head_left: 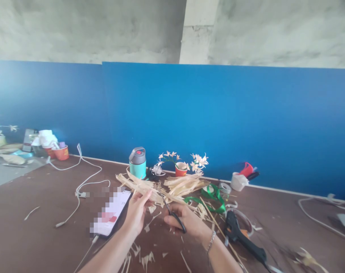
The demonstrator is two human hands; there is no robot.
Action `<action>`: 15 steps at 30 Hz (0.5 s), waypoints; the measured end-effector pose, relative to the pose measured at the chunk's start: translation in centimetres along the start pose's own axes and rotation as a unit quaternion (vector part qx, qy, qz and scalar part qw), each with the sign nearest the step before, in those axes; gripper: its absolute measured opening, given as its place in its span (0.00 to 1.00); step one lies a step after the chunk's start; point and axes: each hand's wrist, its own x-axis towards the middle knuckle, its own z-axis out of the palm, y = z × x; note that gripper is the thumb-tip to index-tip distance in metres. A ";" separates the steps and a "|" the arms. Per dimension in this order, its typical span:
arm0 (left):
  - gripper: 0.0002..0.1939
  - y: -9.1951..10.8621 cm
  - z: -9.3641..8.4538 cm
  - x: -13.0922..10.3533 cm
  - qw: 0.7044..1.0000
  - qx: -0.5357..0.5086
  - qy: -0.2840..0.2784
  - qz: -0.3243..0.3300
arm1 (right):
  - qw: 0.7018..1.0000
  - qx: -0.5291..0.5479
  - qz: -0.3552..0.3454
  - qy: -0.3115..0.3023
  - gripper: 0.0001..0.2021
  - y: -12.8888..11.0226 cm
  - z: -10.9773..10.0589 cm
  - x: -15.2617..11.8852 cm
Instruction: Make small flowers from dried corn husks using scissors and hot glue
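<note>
My left hand (138,210) is closed, with thumb and fingers pinching a pale dried husk strip (148,192) above the brown table. Close beside it, my right hand (184,220) grips a pair of scissors (176,218) with black handles, the blades pointing up and left toward the strip. Whether the blades touch the strip I cannot tell. More husk (186,184) lies in a loose pile just beyond both hands. Small cut scraps (147,259) are scattered on the table below them.
A phone (112,214) lies left of my left arm. A glue gun (243,239) rests at right near green ribbon (215,197). Behind stand a turquoise flask (137,167), a red cup (181,170) with pale flowers, and a white cup (239,182). White cables (81,185) cross the left side.
</note>
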 end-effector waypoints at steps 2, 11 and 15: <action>0.12 0.0 0.0 0.0 1.000 0.001 -0.004 -0.001 | 1.000 -0.008 -0.004 0.005 0.19 0.1 0.0 0.0; 0.11 -0.1 -0.2 0.2 1.000 -0.007 -0.009 -0.002 | 1.000 -0.002 0.006 0.021 0.17 0.3 -0.1 0.3; 0.11 -0.2 -0.3 0.4 1.000 -0.007 -0.011 -0.003 | 1.000 -0.017 -0.002 0.019 0.16 0.5 -0.2 0.3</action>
